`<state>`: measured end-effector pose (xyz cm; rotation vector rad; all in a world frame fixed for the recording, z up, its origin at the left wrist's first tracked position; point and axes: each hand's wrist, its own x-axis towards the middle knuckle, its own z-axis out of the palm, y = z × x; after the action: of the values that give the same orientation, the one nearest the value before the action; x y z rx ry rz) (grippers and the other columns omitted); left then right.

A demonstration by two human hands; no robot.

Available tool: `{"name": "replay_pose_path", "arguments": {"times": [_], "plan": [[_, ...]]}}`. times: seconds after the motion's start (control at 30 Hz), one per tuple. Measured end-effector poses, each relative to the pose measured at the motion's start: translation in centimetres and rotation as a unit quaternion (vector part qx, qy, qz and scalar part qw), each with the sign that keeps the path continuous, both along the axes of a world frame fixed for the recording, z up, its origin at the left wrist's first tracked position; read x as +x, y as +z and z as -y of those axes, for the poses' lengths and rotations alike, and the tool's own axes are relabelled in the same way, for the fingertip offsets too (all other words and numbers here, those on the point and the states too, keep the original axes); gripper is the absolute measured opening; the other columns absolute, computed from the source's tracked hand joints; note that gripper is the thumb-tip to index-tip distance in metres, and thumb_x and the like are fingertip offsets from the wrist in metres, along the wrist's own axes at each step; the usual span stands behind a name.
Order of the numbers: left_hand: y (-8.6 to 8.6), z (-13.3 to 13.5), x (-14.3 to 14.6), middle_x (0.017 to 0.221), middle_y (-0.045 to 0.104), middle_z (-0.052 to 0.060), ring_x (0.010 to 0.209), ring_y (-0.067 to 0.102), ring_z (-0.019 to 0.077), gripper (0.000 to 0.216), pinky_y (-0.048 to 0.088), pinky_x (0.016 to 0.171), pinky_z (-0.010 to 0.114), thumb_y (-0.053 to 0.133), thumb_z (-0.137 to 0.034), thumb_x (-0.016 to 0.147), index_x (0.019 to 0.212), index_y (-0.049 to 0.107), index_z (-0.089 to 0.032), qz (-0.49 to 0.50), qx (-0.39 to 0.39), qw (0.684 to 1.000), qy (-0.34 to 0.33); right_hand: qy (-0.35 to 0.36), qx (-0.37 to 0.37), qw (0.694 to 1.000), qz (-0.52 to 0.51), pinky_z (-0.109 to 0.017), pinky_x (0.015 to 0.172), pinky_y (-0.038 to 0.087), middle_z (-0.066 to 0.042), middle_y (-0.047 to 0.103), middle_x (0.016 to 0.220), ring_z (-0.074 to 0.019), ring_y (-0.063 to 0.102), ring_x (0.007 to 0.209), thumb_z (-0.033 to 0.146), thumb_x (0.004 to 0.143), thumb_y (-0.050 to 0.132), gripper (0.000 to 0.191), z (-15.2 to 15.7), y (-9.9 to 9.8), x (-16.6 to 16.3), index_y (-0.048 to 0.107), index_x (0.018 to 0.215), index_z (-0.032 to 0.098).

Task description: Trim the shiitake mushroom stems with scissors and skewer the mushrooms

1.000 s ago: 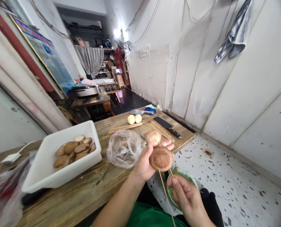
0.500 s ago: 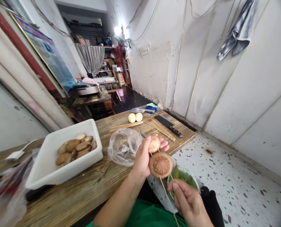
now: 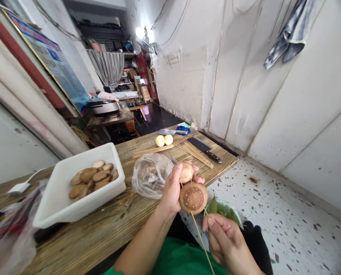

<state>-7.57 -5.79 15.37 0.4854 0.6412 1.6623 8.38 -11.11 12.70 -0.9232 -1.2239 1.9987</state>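
Observation:
My left hand [image 3: 171,193] is closed around a pale mushroom [image 3: 185,173], thumb on the near side and fingertips showing behind it. Just below sits a browner mushroom [image 3: 194,197] with light bumps on its cap. Two thin wooden skewers run into both mushrooms; one skewer [image 3: 201,238] trails down towards my lap. My right hand [image 3: 224,236] pinches the other skewer between thumb and forefinger, close under the brown cap. A crumpled clear plastic bag [image 3: 151,175] lies on the wooden table [image 3: 107,229] beside my left hand.
More mushrooms lie in a white plastic tub [image 3: 57,206] on the left. Farther back are two peeled round yellowish vegetables [image 3: 164,140], loose skewers [image 3: 195,153], a black-handled cleaver [image 3: 205,149] and another cleaver [image 3: 172,132]. A green bowl with leaves [image 3: 230,214] stands below, past the table edge.
Both hands and the skewered mushrooms sit slightly farther left and higher in view. The grip of each hand looks the same.

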Motion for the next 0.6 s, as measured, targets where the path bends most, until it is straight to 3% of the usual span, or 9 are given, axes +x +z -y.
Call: {"name": "replay_pose_path", "arguments": {"times": [0.07, 0.2, 0.27, 0.4, 0.6], "plan": [[0.1, 0.0, 0.0, 0.085, 0.069, 0.002, 0.058, 0.062, 0.014, 0.029, 0.056, 0.079, 0.043, 0.065, -0.044, 0.083, 0.096, 0.063, -0.019, 0.001, -0.002, 1.0, 0.006, -0.013, 0.015, 1.0, -0.002, -0.019, 0.037, 0.016, 0.014, 0.024, 0.039, -0.0034, 0.013, 0.036, 0.066, 0.084, 0.057, 0.046, -0.1, -0.3, -0.3, 0.053, 0.077, 0.02], [0.3, -0.2, 0.0, 0.083, 0.069, 0.002, 0.056, 0.061, 0.013, 0.029, 0.056, 0.079, 0.041, 0.065, -0.045, 0.082, 0.093, 0.064, -0.018, 0.0, -0.001, 1.0, 0.021, -0.054, 0.115, 0.991, 0.027, -0.019, 0.038, 0.016, 0.012, 0.029, 0.042, -0.0032, 0.02, 0.038, 0.066, 0.082, 0.058, 0.049, -0.5, -0.8, -0.9, 0.055, 0.074, 0.018], [0.3, -0.3, -0.1, 0.084, 0.07, 0.002, 0.056, 0.06, 0.012, 0.028, 0.056, 0.078, 0.039, 0.065, -0.044, 0.082, 0.093, 0.065, -0.018, 0.0, 0.003, 1.0, 0.026, -0.041, 0.097, 0.994, 0.013, -0.019, 0.036, 0.015, 0.012, 0.028, 0.04, -0.0031, 0.019, 0.035, 0.066, 0.081, 0.059, 0.049, -0.8, -0.8, -1.0, 0.055, 0.074, 0.018], [-0.1, -0.6, -0.4, 0.082, 0.07, 0.003, 0.057, 0.061, 0.0127, 0.028, 0.055, 0.076, 0.037, 0.064, -0.045, 0.083, 0.093, 0.066, -0.018, 0.002, 0.001, 1.0, 0.027, 0.015, -0.01, 0.998, -0.053, -0.019, 0.031, 0.014, 0.016, 0.023, 0.034, -0.0025, 0.009, 0.029, 0.066, 0.081, 0.059, 0.046, -1.3, -0.3, -1.1, 0.052, 0.075, 0.021], [-0.1, -0.8, -0.7, 0.084, 0.069, 0.001, 0.058, 0.06, 0.011, 0.028, 0.055, 0.076, 0.034, 0.065, -0.044, 0.082, 0.091, 0.065, -0.017, 0.006, 0.006, 0.999, 0.049, -0.024, 0.081, 0.996, -0.005, -0.017, 0.034, 0.015, 0.014, 0.029, 0.038, -0.0024, 0.017, 0.033, 0.063, 0.084, 0.058, 0.045, -1.6, 0.0, -1.8, 0.054, 0.077, 0.018]]}}
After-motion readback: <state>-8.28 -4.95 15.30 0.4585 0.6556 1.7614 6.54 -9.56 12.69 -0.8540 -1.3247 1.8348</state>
